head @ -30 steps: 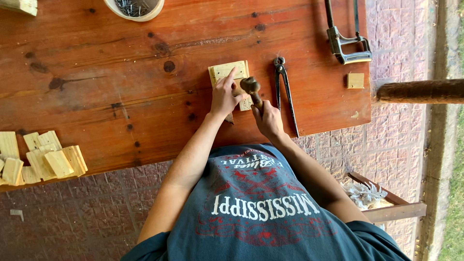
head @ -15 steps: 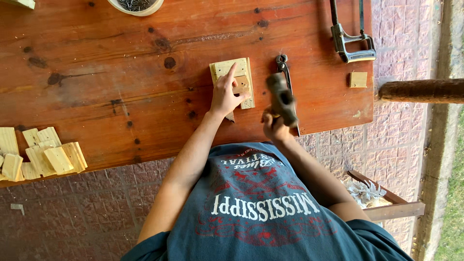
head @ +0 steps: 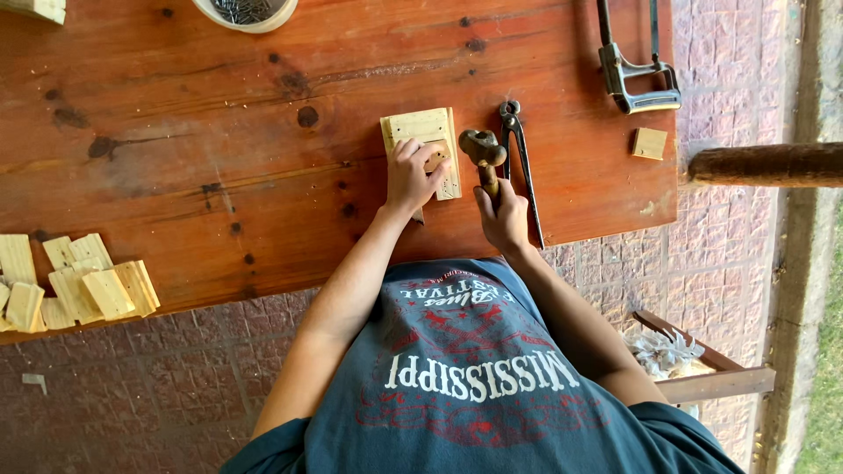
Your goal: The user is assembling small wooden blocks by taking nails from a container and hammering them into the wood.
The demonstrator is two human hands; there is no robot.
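A small pale wooden block assembly (head: pixel 420 130) lies on the reddish wooden table (head: pixel 219 175). My left hand (head: pixel 409 178) presses down on it, fingers spread over its near half. My right hand (head: pixel 506 219) is closed around the wooden handle of a hammer (head: pixel 483 151). The hammer's dark metal head sits just right of the block, close to my left fingertips. A pair of pincers (head: pixel 520 162) lies on the table just to the right of the hammer.
A white bowl of nails (head: pixel 246 10) stands at the table's far edge. A pile of cut wooden pieces (head: pixel 75 285) lies at the near left. A metal hand saw (head: pixel 634 75) and a small wooden square (head: pixel 650 143) lie at the right, beside a wooden post (head: pixel 764 164).
The hammer head was on the block, then swung out to the right above the pincers, and is now back down beside the block. My left hand stayed on the block.
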